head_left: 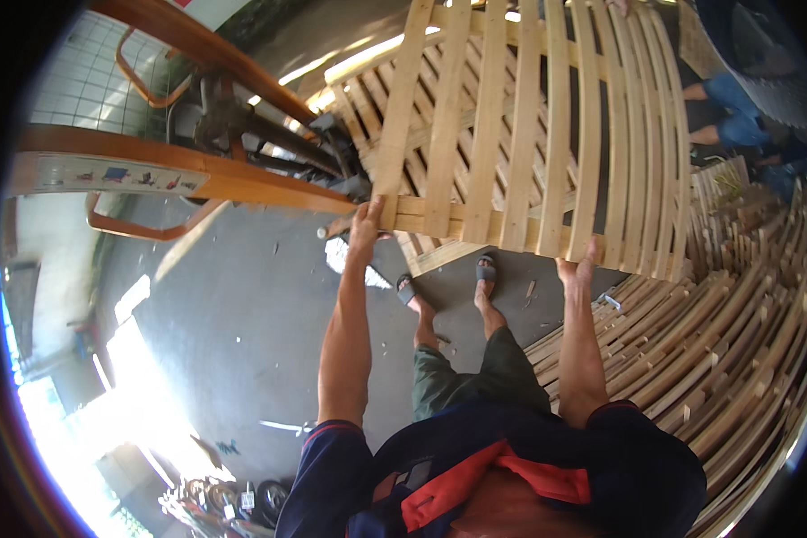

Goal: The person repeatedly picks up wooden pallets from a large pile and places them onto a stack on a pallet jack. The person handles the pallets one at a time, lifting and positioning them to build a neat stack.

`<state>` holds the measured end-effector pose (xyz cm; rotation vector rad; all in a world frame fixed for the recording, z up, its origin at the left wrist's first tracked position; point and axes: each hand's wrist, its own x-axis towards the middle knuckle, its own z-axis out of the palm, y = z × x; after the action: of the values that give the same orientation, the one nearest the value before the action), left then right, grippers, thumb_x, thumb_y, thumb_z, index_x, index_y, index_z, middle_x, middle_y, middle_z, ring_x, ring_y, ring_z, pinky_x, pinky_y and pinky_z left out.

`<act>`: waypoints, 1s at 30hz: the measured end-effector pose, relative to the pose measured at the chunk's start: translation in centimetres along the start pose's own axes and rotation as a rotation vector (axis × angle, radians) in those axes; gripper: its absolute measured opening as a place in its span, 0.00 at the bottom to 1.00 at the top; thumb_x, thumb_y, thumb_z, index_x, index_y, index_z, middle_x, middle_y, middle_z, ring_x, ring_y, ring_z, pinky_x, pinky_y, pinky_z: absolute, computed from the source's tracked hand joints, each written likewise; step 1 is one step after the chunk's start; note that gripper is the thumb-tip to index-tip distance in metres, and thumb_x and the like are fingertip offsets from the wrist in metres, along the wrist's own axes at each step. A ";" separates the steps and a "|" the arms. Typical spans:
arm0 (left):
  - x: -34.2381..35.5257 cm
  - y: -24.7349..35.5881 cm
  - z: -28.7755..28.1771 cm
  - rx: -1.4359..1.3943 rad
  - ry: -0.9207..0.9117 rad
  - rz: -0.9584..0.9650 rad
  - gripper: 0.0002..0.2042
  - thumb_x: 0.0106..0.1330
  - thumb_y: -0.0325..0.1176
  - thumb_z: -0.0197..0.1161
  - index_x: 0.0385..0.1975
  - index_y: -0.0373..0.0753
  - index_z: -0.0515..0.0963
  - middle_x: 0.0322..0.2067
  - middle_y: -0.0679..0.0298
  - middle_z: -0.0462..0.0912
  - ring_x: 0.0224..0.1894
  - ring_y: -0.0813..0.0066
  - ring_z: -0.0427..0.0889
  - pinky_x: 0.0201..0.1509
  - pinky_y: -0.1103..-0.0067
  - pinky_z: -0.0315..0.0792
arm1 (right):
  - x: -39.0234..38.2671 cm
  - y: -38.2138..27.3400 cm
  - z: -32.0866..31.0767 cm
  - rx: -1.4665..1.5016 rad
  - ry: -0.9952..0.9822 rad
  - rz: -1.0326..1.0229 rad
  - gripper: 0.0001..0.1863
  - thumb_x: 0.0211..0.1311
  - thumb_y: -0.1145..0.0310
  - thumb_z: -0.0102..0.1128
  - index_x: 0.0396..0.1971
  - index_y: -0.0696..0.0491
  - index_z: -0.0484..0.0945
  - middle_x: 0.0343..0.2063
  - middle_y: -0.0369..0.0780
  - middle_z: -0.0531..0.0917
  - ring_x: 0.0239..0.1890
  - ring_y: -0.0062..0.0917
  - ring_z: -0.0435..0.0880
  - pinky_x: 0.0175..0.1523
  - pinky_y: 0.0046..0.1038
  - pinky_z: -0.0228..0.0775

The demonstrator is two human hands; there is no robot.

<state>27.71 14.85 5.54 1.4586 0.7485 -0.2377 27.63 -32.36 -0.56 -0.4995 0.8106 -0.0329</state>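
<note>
A light wooden slatted panel (pixel 489 134) spans the upper middle. My left hand (pixel 366 224) grips the near rail at the panel's left corner, beside the end of a long orange machine beam (pixel 242 184). My right hand (pixel 577 264) holds the same rail toward the right, with its thumb up against it and some fingers hidden. A second slatted panel (pixel 377 117) lies behind and beneath the held one, partly visible between the slats.
Another person's fingers (pixel 620 7) touch the panel's far edge. A person in blue shorts (pixel 733 112) is at right. Stacks of curved slats (pixel 672 359) line my right. An orange-armed machine (pixel 215 108) stands at left, motorbikes (pixel 224 498) behind me, a white scrap (pixel 350 264) on the floor.
</note>
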 end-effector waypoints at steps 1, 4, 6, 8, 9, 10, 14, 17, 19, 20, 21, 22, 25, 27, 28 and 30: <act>0.3 -1.2 -0.1 0.003 -0.050 -0.010 0.29 0.69 0.58 0.53 0.55 0.37 0.73 0.42 0.61 0.81 0.35 0.76 0.80 0.29 0.80 0.77 | 0.8 0.2 -0.4 0.008 0.078 -0.034 0.31 0.58 0.44 0.64 0.59 0.43 0.71 0.57 0.31 0.77 0.60 0.30 0.74 0.66 0.47 0.63; 1.8 -5.7 0.3 -0.052 -0.057 -0.041 0.26 0.70 0.58 0.53 0.50 0.38 0.75 0.36 0.67 0.79 0.34 0.80 0.77 0.31 0.83 0.74 | 3.8 0.7 -1.7 -0.105 0.164 -0.056 0.33 0.58 0.43 0.64 0.60 0.42 0.70 0.58 0.31 0.76 0.61 0.29 0.73 0.67 0.45 0.62; 3.3 -8.9 0.3 -0.007 -0.071 -0.080 0.25 0.70 0.57 0.52 0.48 0.39 0.76 0.34 0.69 0.79 0.34 0.81 0.76 0.31 0.83 0.73 | 6.1 1.0 -2.5 -0.182 0.196 -0.062 0.34 0.58 0.43 0.64 0.61 0.43 0.69 0.58 0.32 0.76 0.63 0.29 0.71 0.68 0.44 0.61; 4.7 -11.9 0.2 0.062 -0.086 -0.088 0.24 0.70 0.57 0.52 0.47 0.40 0.77 0.32 0.71 0.78 0.33 0.83 0.75 0.31 0.83 0.71 | 8.6 1.2 -3.3 -0.221 0.136 -0.019 0.34 0.58 0.44 0.65 0.62 0.43 0.69 0.59 0.33 0.75 0.63 0.29 0.70 0.68 0.44 0.61; 5.6 -13.3 0.1 0.045 -0.081 -0.102 0.24 0.70 0.56 0.52 0.47 0.40 0.77 0.32 0.71 0.78 0.33 0.83 0.75 0.32 0.83 0.71 | 9.9 1.5 -3.6 -0.223 0.174 -0.021 0.35 0.58 0.44 0.65 0.62 0.44 0.69 0.59 0.33 0.75 0.63 0.29 0.70 0.68 0.44 0.61; 6.4 -14.6 0.1 0.028 -0.080 -0.120 0.23 0.70 0.56 0.52 0.47 0.41 0.77 0.32 0.71 0.78 0.33 0.83 0.75 0.32 0.83 0.71 | 11.4 1.8 -4.0 -0.276 0.133 -0.025 0.34 0.60 0.43 0.62 0.62 0.44 0.68 0.58 0.33 0.76 0.61 0.29 0.72 0.67 0.44 0.62; 8.3 -18.4 -0.7 -0.085 -0.092 -0.159 0.21 0.70 0.54 0.54 0.48 0.42 0.77 0.37 0.72 0.79 0.37 0.82 0.76 0.36 0.80 0.71 | 17.4 4.3 -5.5 -0.398 -0.086 0.021 0.35 0.62 0.40 0.56 0.64 0.45 0.67 0.60 0.34 0.73 0.63 0.29 0.70 0.68 0.43 0.59; 9.8 -19.7 -1.5 -0.091 -0.067 -0.210 0.26 0.71 0.55 0.51 0.59 0.43 0.71 0.51 0.65 0.79 0.53 0.72 0.78 0.49 0.68 0.77 | 22.2 7.5 -6.8 -0.534 -0.133 0.022 0.41 0.67 0.37 0.43 0.72 0.50 0.52 0.72 0.38 0.54 0.74 0.30 0.46 0.76 0.39 0.33; 10.3 -20.5 -1.6 0.009 -0.064 -0.225 0.26 0.72 0.55 0.49 0.60 0.43 0.69 0.50 0.64 0.78 0.50 0.73 0.78 0.44 0.70 0.78 | 24.9 9.7 -7.7 -0.518 0.027 0.079 0.46 0.61 0.37 0.55 0.72 0.48 0.53 0.72 0.37 0.56 0.74 0.31 0.47 0.74 0.51 0.31; 10.5 -20.8 -1.7 0.016 -0.071 -0.230 0.26 0.72 0.55 0.49 0.60 0.42 0.69 0.50 0.63 0.78 0.49 0.73 0.77 0.41 0.72 0.77 | 26.2 10.5 -7.9 -0.490 0.007 0.062 0.48 0.57 0.38 0.61 0.71 0.48 0.55 0.71 0.37 0.57 0.74 0.32 0.47 0.73 0.52 0.31; 10.6 -21.3 -1.6 0.003 -0.078 -0.204 0.26 0.72 0.55 0.50 0.59 0.42 0.69 0.49 0.63 0.77 0.48 0.73 0.77 0.41 0.72 0.76 | 27.2 11.4 -8.3 -0.434 0.061 0.101 0.50 0.52 0.40 0.68 0.70 0.48 0.56 0.71 0.36 0.57 0.74 0.33 0.48 0.73 0.54 0.32; 10.8 -21.5 -1.6 0.001 -0.067 -0.212 0.25 0.72 0.54 0.50 0.58 0.41 0.70 0.49 0.63 0.77 0.48 0.73 0.77 0.41 0.72 0.76 | 28.2 12.1 -8.3 -0.431 0.070 0.098 0.51 0.49 0.41 0.71 0.70 0.48 0.57 0.71 0.36 0.58 0.74 0.33 0.48 0.73 0.54 0.32; 11.4 -22.8 -1.0 0.034 -0.046 -0.239 0.24 0.72 0.54 0.51 0.56 0.40 0.71 0.47 0.62 0.77 0.47 0.73 0.76 0.41 0.72 0.75 | 30.6 14.0 -8.8 -0.432 0.207 0.151 0.51 0.44 0.44 0.77 0.67 0.47 0.61 0.69 0.35 0.61 0.72 0.34 0.53 0.72 0.54 0.38; 11.9 -23.6 -0.5 0.059 -0.048 -0.252 0.25 0.71 0.55 0.51 0.55 0.40 0.71 0.47 0.62 0.76 0.46 0.73 0.76 0.40 0.72 0.75 | 32.1 15.0 -9.1 -0.489 0.311 0.172 0.47 0.44 0.46 0.77 0.64 0.45 0.66 0.66 0.35 0.67 0.68 0.31 0.62 0.72 0.48 0.46; 12.2 -24.2 -0.4 0.070 -0.053 -0.253 0.25 0.71 0.55 0.51 0.55 0.40 0.71 0.47 0.62 0.77 0.46 0.73 0.76 0.40 0.72 0.75 | 33.0 15.5 -9.2 -0.485 0.356 0.210 0.47 0.43 0.45 0.78 0.64 0.45 0.67 0.64 0.35 0.69 0.67 0.31 0.64 0.71 0.50 0.45; 12.3 -25.2 0.2 0.109 -0.045 -0.279 0.25 0.71 0.55 0.51 0.54 0.39 0.71 0.46 0.62 0.77 0.46 0.73 0.76 0.40 0.72 0.75 | 34.4 15.9 -9.7 -0.474 0.327 0.230 0.48 0.43 0.45 0.78 0.64 0.45 0.66 0.65 0.35 0.69 0.68 0.32 0.63 0.72 0.50 0.43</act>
<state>22.60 14.82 -22.07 1.4434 0.9140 -0.5302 42.22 -29.75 -36.73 -0.8582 1.2013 0.3037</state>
